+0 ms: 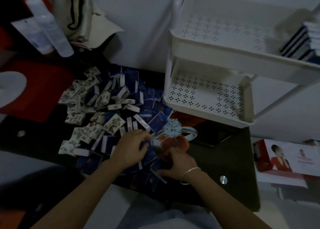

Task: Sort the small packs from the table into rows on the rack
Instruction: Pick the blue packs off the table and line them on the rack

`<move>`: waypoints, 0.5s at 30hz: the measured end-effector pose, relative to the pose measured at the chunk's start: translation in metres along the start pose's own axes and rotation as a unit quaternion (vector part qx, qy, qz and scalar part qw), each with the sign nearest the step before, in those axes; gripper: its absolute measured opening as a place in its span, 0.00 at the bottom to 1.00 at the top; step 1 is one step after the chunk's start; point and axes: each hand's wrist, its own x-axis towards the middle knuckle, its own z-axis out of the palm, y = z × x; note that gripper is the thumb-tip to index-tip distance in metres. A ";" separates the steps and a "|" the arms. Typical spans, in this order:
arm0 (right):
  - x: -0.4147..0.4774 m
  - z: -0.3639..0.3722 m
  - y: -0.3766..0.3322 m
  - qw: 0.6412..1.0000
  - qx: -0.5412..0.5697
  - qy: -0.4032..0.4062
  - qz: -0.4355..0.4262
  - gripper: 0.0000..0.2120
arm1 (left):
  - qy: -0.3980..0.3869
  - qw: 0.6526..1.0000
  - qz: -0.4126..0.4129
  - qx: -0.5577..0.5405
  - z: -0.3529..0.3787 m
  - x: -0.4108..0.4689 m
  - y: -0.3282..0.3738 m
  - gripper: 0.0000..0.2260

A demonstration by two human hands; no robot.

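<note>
Packs (110, 111) lie heaped in dim light; left hand (132, 147) and right hand (178, 166) curl among them, grip unclear.

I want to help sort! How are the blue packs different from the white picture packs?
The blue packs are dark; the white picture packs carry little drawings. The white picture packs lie mostly on the left; the blue packs fill the middle and right. Both are small boxes in one heap.

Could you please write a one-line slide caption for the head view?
Left hand and right hand grip packs from the heap on the table; a row stands on the rack.
</note>
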 end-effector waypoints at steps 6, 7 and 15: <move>-0.001 0.022 0.003 0.992 -0.106 0.066 0.025 0.34 | -0.041 0.966 0.049 0.251 0.019 0.008 -0.008 0.23; 0.000 0.023 0.005 0.991 -0.097 0.080 0.037 0.32 | -0.053 0.959 0.052 0.273 0.019 0.010 -0.007 0.25; 0.002 0.023 0.026 0.992 -0.025 0.113 0.049 0.47 | -0.115 0.931 0.115 0.327 0.022 0.039 -0.006 0.31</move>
